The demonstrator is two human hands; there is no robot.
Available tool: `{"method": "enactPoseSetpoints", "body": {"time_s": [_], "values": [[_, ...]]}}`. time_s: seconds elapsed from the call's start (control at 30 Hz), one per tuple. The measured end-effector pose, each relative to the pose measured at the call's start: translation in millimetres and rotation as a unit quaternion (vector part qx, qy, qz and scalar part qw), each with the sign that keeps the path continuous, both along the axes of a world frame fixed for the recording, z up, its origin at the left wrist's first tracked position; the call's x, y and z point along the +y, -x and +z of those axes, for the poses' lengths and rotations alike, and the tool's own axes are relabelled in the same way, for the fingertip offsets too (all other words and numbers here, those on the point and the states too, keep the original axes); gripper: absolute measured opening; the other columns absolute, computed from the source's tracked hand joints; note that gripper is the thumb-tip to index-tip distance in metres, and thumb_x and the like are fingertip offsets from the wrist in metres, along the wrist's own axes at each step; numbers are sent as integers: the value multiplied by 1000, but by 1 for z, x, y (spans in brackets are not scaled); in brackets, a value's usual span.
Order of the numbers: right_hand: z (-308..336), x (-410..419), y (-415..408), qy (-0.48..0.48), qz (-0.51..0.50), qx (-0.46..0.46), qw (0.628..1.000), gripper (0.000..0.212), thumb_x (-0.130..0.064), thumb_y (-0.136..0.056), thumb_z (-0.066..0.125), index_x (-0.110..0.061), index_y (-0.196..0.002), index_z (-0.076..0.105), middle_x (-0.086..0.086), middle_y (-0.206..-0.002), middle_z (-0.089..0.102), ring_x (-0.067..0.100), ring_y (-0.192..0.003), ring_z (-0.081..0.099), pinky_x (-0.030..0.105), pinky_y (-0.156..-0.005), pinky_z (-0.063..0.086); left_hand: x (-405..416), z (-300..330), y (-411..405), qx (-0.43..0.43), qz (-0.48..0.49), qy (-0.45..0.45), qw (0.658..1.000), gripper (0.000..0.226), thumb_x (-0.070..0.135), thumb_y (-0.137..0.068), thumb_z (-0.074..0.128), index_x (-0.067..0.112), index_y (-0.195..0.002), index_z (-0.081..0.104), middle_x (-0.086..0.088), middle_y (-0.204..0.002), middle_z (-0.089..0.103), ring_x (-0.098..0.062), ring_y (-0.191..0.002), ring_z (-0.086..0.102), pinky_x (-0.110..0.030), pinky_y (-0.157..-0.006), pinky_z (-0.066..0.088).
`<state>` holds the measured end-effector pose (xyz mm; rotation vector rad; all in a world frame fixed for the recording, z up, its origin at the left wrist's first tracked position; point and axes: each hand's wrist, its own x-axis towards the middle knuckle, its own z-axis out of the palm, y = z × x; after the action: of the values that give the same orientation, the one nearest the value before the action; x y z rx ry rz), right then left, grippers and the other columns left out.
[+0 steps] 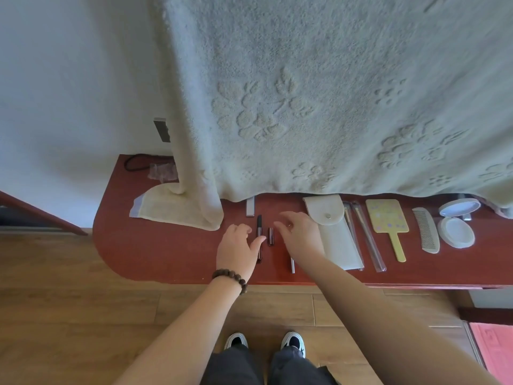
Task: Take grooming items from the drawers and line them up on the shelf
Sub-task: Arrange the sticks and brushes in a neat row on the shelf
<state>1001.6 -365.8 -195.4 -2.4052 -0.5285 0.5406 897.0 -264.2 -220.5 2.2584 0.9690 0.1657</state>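
On the red-brown shelf (155, 254) lies a row of grooming items. My left hand (237, 250) rests over a long dark pencil-like stick (259, 226), its thumb touching the stick's side. A short dark tube (270, 236) lies just right of it. My right hand (301, 236) hovers with fingers loosely spread above a thin silver stick (292, 264), holding nothing. Further right lie a white snap pouch (333, 234), two wrapped brushes (366, 240), a yellow hand mirror (388, 223), a grey comb (427, 232) and an open round compact (456, 220).
A large pale towel (319, 93) hangs down over the shelf's back edge. A small grey bar (250, 207) lies below its hem. A folded cloth (163, 208) and a dark cable (136, 162) sit at the left. Wooden floor (69, 315) lies in front.
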Motion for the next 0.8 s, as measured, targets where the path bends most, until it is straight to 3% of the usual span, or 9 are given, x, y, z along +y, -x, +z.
{"method": "enactPoseSetpoints", "body": {"time_s": [0.03,0.1,0.17,0.23,0.3,0.43,0.6,0.8], "values": [[1,-10,1,-12,11,-28,999,39,-33,-94,55,-19,-129,56,3,-128,54,18,-105,56,22,-84,40,-1,1,5,-26,-21,-35,999,34,37,-89,61,10,-110,63,-4,-107,59,-19,-100,58,-26,-77,49],[-2,-32,5,-24,37,-69,997,47,-35,-95,51,-19,-139,45,1,-142,41,19,-127,43,22,-98,34,-7,1,15,-58,-68,-120,989,32,29,-89,61,7,-112,63,-8,-114,59,-22,-108,56,-30,-87,49],[-8,-54,7,21,73,-103,992,56,-40,-97,44,-24,-149,28,-2,-157,18,18,-147,9,32,-115,18,-16,0,21,-44,-121,-163,978,43,27,-91,57,6,-128,54,-10,-135,52,-28,-128,47,-36,-104,41],[-17,-73,8,107,105,-134,980,60,-48,-98,32,-32,-152,11,-6,-161,-7,16,-146,-17,42,-120,-1,-27,-3,22,29,-188,-155,970,60,33,-96,45,12,-148,24,-6,-157,16,-27,-147,12,-42,-118,18],[-26,-88,5,193,118,-151,962,60,-55,-97,19,-38,-149,-5,-8,-157,-25,18,-142,-30,50,-117,-13,-36,-8,21,97,-231,-153,956,68,41,-98,33,19,-151,-4,-2,-157,-15,-23,-145,-16,-46,-120,3],[-40,-105,-1,286,139,-159,935,62,-62,-88,-7,-38,-143,-22,-7,-152,-35,23,-139,-36,57,-113,-16,-45,-14,15,151,-241,-163,945,72,52,-97,24,23,-149,-17,-1,-156,-22,-22,-144,-22,-47,-119,-3],[-48,-101,2,262,123,-129,949,61,-59,-94,6,-37,-143,-23,-5,-155,-30,25,-140,-32,52,-117,-11,-48,-21,13,176,-232,-159,944,75,58,-95,19,22,-148,-21,-3,-157,-21,-20,-145,-19,-45,-120,2],[-47,-78,15,253,68,-83,961,60,-58,-96,7,-36,-145,-20,-4,-153,-33,27,-139,-33,51,-115,-16,-51,-20,9,186,-233,-158,941,75,57,-96,18,19,-146,-22,-2,-157,-22,-19,-144,-20,-42,-120,1]]}}
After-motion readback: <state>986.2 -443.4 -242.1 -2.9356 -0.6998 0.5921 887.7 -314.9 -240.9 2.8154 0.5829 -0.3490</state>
